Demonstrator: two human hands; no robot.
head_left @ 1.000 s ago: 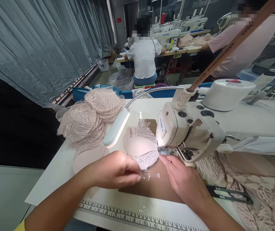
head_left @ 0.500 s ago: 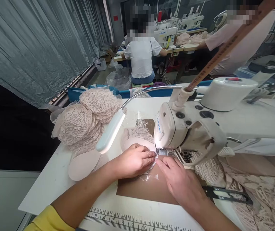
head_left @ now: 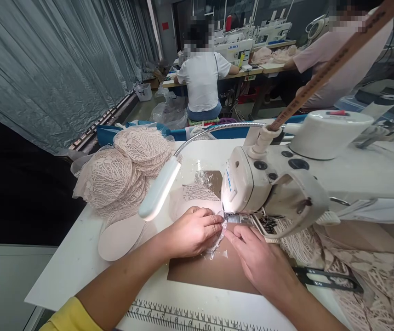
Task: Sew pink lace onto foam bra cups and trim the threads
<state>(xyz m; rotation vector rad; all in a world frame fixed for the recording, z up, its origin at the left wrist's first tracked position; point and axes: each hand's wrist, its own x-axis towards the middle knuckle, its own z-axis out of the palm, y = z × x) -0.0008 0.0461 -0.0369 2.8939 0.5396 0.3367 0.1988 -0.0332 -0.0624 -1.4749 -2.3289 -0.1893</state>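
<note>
A pale pink lace bra cup lies under the head of a white sewing machine. My left hand rests over the cup, its fingers pressed together on the fabric just left of the presser foot. Beside the foot, my right hand pinches the cup's lace edge between thumb and forefinger, the other fingers curled under. A strip of that scalloped edge shows between the two hands. The needle's tip is hidden by the fingers and machine head. Beneath the work is a brown plate with a shiny clear film.
Stacked lace cups stand at the left, with a single smooth cup before them. A lamp on a bendy neck hangs over the table. More lace lies at the right. A ruler strip runs along the front. Two people sit at machines beyond.
The cup has turned and shifted slightly at the machine, and more of its lace edge shows between my hands. Both hands keep nearly the same place.
</note>
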